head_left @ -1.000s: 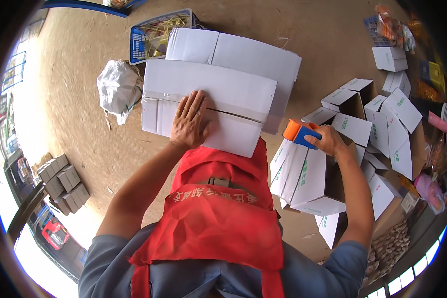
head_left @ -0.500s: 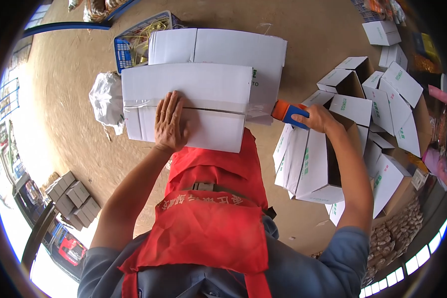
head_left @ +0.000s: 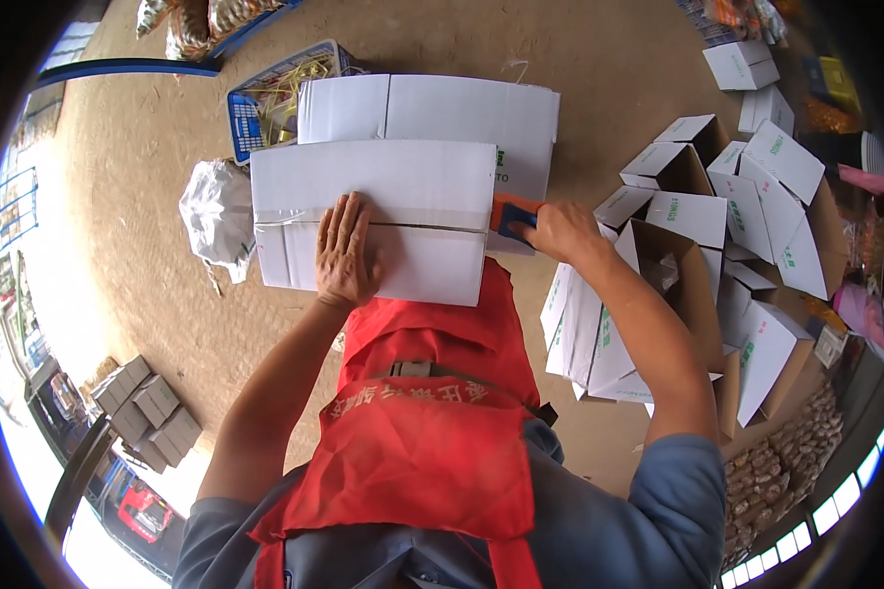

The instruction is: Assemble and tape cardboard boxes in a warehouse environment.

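Observation:
A white cardboard box (head_left: pixel 373 182) lies in front of me with its flaps closed, a dark seam running across its top. My left hand (head_left: pixel 346 253) rests flat on the box over that seam, fingers stretched out and holding nothing. My right hand (head_left: pixel 565 234) grips an orange and blue tape dispenser (head_left: pixel 514 218), held against the right end of the box at the seam. Clear tape shows faintly along the left part of the seam. Behind this box stands another white box (head_left: pixel 442 106), partly hidden by it.
Open white boxes (head_left: pixel 692 211) crowd the floor on the right. A blue basket (head_left: pixel 248 123) with yellow straps stands behind on the left, near a white plastic bag (head_left: pixel 216 216). Stacked cartons (head_left: pixel 147 407) sit at the far left. Filled net sacks (head_left: pixel 786 471) lie at the lower right.
My right hand has brought the tape dispenser leftward, from beside the box to its right end. My left hand stays flat on the box.

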`<action>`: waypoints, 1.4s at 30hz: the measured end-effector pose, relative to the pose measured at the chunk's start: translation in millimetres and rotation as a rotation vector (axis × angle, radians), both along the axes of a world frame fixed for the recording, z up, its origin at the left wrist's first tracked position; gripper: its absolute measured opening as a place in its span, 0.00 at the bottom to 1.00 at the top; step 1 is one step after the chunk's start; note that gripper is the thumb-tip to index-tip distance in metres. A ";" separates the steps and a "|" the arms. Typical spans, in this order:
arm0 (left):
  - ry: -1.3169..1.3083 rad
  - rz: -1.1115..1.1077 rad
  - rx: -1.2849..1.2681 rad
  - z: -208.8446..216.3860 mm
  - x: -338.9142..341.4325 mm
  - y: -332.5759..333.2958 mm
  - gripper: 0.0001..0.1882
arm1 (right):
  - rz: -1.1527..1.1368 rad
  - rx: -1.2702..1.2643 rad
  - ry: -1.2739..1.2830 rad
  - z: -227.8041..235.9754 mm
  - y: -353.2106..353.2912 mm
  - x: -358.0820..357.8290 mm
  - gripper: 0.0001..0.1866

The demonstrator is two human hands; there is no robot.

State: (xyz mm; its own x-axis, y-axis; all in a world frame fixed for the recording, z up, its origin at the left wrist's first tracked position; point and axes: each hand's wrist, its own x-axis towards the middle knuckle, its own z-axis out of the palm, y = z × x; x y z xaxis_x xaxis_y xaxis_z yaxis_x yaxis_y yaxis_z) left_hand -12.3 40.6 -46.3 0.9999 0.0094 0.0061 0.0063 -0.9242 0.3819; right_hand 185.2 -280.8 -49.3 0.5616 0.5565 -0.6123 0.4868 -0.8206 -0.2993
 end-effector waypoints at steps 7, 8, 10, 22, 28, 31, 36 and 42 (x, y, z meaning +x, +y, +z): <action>-0.049 -0.024 -0.010 -0.8 15.7 0.7 0.41 | 0.051 -0.166 0.058 -84.1 24.6 -63.3 0.31; -0.043 -0.015 0.004 -2.4 17.1 2.8 0.40 | -0.162 -0.226 0.149 -99.5 28.0 -71.5 0.30; -0.026 0.004 0.019 2.2 19.8 7.7 0.37 | -0.517 -0.262 0.245 -99.0 34.8 -78.3 0.32; -0.183 0.187 -0.294 29.2 5.4 32.5 0.29 | -1.023 0.102 -0.259 -80.3 47.8 -75.1 0.26; 0.079 0.922 -0.706 -15.0 25.3 175.1 0.36 | -1.209 0.924 -0.303 -321.4 2.4 -56.0 0.23; 0.310 0.932 -1.062 -29.5 9.9 205.7 0.48 | -1.296 0.999 -0.216 -369.8 27.7 -48.1 0.22; 0.044 1.063 -1.192 -2.2 -25.5 218.8 0.45 | -1.161 1.145 -0.332 -170.2 82.5 -49.5 0.20; -0.550 0.841 -1.718 88.2 -60.0 228.8 0.36 | -1.042 1.217 -0.503 124.2 139.3 -79.5 0.21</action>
State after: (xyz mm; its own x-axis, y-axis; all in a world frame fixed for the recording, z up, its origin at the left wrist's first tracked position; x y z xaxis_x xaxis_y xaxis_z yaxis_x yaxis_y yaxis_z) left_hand -72.3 269.4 42.0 0.6363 0.7223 -0.2708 -0.2419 0.5202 0.8191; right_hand 105.7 -141.5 74.9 0.9630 -0.1715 0.2080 0.1603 -0.2561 -0.9533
